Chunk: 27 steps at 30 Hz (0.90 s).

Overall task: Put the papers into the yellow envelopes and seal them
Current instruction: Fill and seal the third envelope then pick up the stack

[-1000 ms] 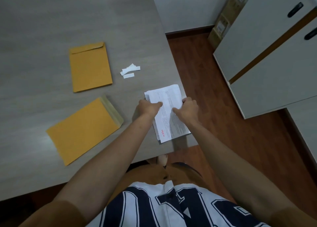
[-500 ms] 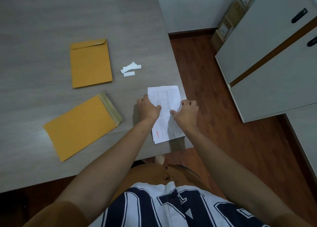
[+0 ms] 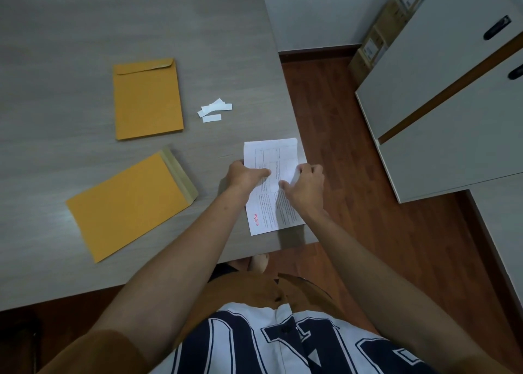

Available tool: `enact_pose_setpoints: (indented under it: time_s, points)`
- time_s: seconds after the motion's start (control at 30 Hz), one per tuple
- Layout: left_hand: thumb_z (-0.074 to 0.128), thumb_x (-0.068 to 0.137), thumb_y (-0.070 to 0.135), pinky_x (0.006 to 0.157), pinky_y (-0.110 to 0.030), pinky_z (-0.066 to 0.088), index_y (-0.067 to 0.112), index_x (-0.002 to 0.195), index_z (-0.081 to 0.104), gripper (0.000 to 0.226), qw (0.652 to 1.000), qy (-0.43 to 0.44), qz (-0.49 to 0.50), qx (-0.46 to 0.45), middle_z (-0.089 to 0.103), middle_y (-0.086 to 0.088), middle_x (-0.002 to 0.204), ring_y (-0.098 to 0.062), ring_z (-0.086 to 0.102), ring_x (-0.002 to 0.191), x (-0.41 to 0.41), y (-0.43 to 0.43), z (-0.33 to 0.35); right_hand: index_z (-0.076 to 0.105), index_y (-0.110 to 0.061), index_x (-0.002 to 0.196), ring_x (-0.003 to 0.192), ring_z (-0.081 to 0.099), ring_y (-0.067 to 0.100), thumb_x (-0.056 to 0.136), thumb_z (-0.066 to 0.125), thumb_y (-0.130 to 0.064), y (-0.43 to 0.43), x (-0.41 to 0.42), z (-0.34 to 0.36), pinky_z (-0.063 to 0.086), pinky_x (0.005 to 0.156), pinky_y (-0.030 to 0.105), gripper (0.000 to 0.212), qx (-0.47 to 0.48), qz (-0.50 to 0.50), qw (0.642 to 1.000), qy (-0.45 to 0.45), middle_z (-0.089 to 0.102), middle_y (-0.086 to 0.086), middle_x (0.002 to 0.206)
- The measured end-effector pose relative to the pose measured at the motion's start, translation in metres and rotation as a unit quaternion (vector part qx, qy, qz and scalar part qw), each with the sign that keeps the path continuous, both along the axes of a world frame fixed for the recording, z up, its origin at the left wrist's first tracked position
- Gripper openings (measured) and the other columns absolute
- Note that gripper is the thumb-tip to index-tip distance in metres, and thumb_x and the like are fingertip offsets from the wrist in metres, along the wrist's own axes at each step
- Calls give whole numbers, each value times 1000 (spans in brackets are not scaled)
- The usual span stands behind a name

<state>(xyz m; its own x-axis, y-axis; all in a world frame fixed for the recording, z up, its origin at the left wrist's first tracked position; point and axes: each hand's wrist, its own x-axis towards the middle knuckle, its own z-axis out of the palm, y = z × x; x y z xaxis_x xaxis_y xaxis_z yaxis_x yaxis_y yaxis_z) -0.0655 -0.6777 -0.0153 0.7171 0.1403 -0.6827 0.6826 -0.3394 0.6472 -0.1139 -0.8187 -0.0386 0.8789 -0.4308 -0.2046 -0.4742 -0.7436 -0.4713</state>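
Left grip (image 3: 247, 174) and right grip (image 3: 307, 187) both pinch the papers (image 3: 268, 212), fingers curled over opposite long edges, thumbs on top, probably to square the stack for insertion. Papers lie flat on the desk (image 3: 85, 20), right of the open-flap envelope (image 3: 127, 204), whose flap end faces them. Forearms converge, wrists low.
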Motion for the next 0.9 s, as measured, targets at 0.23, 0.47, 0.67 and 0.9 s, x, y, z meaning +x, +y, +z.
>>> enact_pose_setpoints:
  time_s: [0.23, 0.47, 0.67, 0.9]
  points:
    - [76, 76, 22, 71, -41, 61, 34, 111, 47, 47, 992, -92, -81, 20, 66, 6, 106, -17, 68, 82, -8, -4, -2, 55, -16, 123, 112, 48, 18, 79, 77, -42, -2, -2, -6, 42, 88, 25, 55, 6, -2, 1000, -7, 45, 3, 127]
    - [79, 75, 13, 79, -43, 60, 20, 106, 64, 35, 997, -29, 28, -63, 74, 0, 104, -22, 72, 85, -2, 6, -13, 52, -26, 122, 109, 45, 10, 75, 76, -53, -7, -4, -8, 40, 84, 24, 60, 53, -5, 998, -15, 47, -4, 126]
    - [73, 75, -9, 87, -48, 55, 6, 92, 70, 23, 920, -11, 238, -311, 74, -14, 100, -37, 68, 101, 18, 30, -3, 47, -32, 126, 99, 60, 9, 63, 80, -63, -11, 4, 13, 52, 68, 14, 78, 272, -120, 954, -35, 59, -10, 117]
    - [66, 82, -9, 98, -51, 51, 10, 116, 63, 39, 836, -31, 261, -481, 68, -14, 123, -34, 64, 114, 26, 35, 18, 41, -11, 137, 112, 63, 23, 69, 89, -20, -7, 21, 32, 50, 101, 41, 84, 567, -252, 784, -14, 62, 8, 124]
